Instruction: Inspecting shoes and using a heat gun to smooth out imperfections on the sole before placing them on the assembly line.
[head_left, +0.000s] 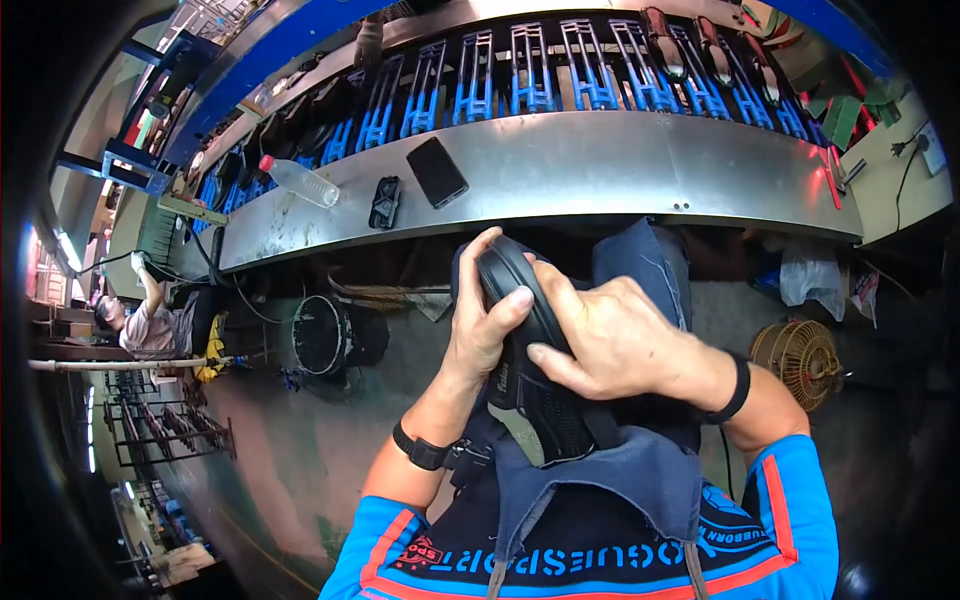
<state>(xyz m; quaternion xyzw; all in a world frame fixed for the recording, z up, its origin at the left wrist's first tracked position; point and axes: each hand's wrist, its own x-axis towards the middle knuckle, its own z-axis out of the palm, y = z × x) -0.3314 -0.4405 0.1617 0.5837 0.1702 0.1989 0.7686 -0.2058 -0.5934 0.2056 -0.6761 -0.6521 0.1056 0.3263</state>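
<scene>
A black shoe (542, 412) is held lengthwise above my lap, its thick black sole edge toward the far end and a greyish patch at the near end. My left hand (478, 335) is closed round its left side, thumb pressed on the shoe and fingers along the far left edge. My right hand (635, 340) grips the right side, with the thumb on the shoe's upper and the fingers bent over the rim, their tips partly hidden. A dark blue apron (620, 470) lies under the shoe across my lap.
A metal ledge (560, 165) runs ahead, bearing a phone (437, 172), a small black object (384, 202) and a clear bottle (305, 183). Beyond it stand blue racks (532, 85), some carrying shoes. A bucket (320, 335) and a person (160, 325) are left; a round wire-caged object (798, 362) is right.
</scene>
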